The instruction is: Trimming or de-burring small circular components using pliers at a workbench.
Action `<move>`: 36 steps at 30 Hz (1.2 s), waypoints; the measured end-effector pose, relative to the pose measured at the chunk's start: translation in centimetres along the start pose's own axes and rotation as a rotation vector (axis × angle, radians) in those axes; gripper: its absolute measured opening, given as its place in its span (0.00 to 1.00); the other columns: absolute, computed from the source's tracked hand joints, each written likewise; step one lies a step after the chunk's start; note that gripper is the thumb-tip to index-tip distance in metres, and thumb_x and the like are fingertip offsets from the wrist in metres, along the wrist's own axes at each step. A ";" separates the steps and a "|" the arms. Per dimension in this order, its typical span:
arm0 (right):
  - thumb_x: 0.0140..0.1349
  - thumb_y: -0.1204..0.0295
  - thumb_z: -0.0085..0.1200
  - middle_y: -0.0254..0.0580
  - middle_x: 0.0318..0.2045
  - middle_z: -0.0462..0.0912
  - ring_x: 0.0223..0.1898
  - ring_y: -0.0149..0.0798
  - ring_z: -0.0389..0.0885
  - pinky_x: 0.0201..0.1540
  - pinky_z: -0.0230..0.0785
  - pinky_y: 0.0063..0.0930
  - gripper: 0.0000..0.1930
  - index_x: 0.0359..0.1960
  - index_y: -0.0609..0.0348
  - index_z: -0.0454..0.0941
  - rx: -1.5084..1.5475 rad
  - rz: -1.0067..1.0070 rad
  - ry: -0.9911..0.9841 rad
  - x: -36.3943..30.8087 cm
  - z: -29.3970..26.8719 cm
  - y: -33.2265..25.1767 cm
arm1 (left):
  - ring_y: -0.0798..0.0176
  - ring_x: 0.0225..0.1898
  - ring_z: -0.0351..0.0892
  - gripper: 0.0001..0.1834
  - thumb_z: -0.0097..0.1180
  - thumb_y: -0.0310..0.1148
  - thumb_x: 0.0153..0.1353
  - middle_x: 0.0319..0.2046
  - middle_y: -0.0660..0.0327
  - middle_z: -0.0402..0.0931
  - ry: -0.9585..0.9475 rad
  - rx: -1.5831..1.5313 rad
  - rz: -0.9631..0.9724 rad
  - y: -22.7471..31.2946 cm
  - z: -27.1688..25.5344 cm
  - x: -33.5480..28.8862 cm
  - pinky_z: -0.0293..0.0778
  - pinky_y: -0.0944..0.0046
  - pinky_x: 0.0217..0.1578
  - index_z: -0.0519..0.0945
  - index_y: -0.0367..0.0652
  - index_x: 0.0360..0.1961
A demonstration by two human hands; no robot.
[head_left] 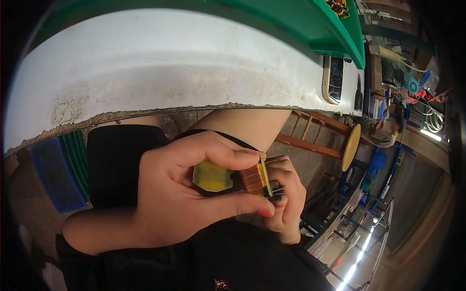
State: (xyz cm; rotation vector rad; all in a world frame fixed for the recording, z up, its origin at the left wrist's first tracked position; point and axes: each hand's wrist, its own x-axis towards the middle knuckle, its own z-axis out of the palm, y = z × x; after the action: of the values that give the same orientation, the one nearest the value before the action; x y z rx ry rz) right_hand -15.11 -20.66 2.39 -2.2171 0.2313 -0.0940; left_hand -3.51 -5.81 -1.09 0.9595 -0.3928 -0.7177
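Observation:
A copper-wire coil (pixel 252 179) is held above my lap, in front of the table edge. Its near side bears a yellow-green plate (pixel 212 177), and a thin upright plate (pixel 266 177) closes its right end. My left hand (pixel 179 186) is closed on the coil, thumb below and index finger above. Against the right-hand plate, the curled fingers of my right hand (pixel 287 194) grip that end. Thin metal leads (pixel 277 190) stick out there between the fingers, beside a small dark part. My right fingertips are partly hidden behind the coil.
Across the front runs a white table (pixel 170 63) with a chipped edge. On it are a green tray (pixel 340 34) holding copper coils and a phone (pixel 334 80). A wooden stool (pixel 350 147) stands right, a blue crate (pixel 58 172) left. Shelving and another person are farther right.

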 end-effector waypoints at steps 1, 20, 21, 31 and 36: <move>0.66 0.58 0.41 0.47 0.31 0.72 0.30 0.43 0.68 0.37 0.64 0.31 0.20 0.36 0.67 0.71 0.000 0.000 0.000 0.1 0.0 0.0 | 0.53 0.41 0.80 0.27 0.72 0.14 0.30 0.35 0.56 0.76 0.000 0.000 0.000 0.0 0.0 0.0 0.77 0.62 0.42 0.75 0.38 0.35; 0.66 0.57 0.41 0.45 0.25 0.72 0.23 0.41 0.66 0.28 0.64 0.30 0.20 0.29 0.64 0.70 -0.244 -0.155 0.012 -0.4 -0.3 0.5 | 0.53 0.39 0.80 0.23 0.72 0.18 0.34 0.36 0.52 0.77 -0.028 0.032 0.098 -0.1 0.1 0.0 0.77 0.63 0.39 0.74 0.38 0.33; 0.66 0.57 0.41 0.45 0.25 0.72 0.23 0.41 0.66 0.28 0.64 0.30 0.20 0.29 0.64 0.70 -0.247 -0.155 0.012 -0.5 -0.3 0.6 | 0.53 0.39 0.80 0.23 0.72 0.18 0.34 0.36 0.52 0.77 -0.029 0.030 0.099 0.0 0.1 0.1 0.77 0.63 0.39 0.74 0.38 0.33; 0.67 0.53 0.39 0.43 0.27 0.73 0.23 0.40 0.67 0.28 0.65 0.30 0.22 0.29 0.61 0.71 -0.096 -0.341 0.158 0.4 0.0 2.0 | 0.60 0.33 0.80 0.20 0.72 0.21 0.37 0.39 0.49 0.78 -0.082 0.142 0.315 0.2 0.1 0.5 0.75 0.68 0.31 0.74 0.40 0.31; 0.67 0.51 0.38 0.42 0.27 0.73 0.24 0.41 0.67 0.29 0.65 0.33 0.23 0.27 0.61 0.71 -0.139 -0.343 0.206 0.3 0.7 1.6 | 0.60 0.33 0.80 0.19 0.72 0.22 0.37 0.39 0.49 0.78 -0.107 0.143 0.359 0.2 0.1 0.4 0.76 0.69 0.31 0.74 0.40 0.30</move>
State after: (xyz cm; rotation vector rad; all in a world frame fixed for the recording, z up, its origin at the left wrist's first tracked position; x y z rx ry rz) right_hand -14.88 -21.10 0.72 -2.3672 -0.0338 -0.5088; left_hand -3.27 -6.07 -0.85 0.9538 -0.6980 -0.4180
